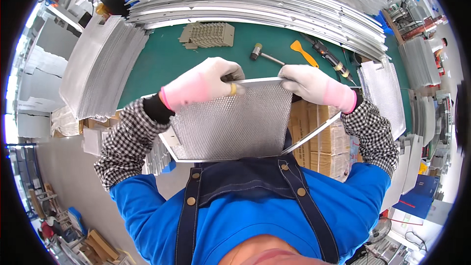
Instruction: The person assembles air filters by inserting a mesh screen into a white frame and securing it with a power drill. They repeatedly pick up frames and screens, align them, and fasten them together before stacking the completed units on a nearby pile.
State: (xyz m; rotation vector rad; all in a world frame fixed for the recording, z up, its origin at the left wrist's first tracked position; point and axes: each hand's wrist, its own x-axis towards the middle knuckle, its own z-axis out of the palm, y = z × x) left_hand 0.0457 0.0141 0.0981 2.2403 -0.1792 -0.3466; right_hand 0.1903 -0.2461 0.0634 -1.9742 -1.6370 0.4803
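Note:
A silver metal mesh sheet sits partly inside a thin aluminium frame, tilted between my body and the table edge. My left hand, in a white and pink glove, is closed on the far edge of the mesh sheet, its thumb near a small yellow band. My right hand, gloved alike, pinches the frame's far rim by the mesh sheet's right corner. To the right of the mesh, the frame is open and cardboard boxes show through. The undersides of both hands' grips are hidden.
On the green table lie a stack of beige brackets, a hammer, a yellow scraper and an electric screwdriver. Long metal strips are piled behind. Mesh stacks stand left and another mesh stack right.

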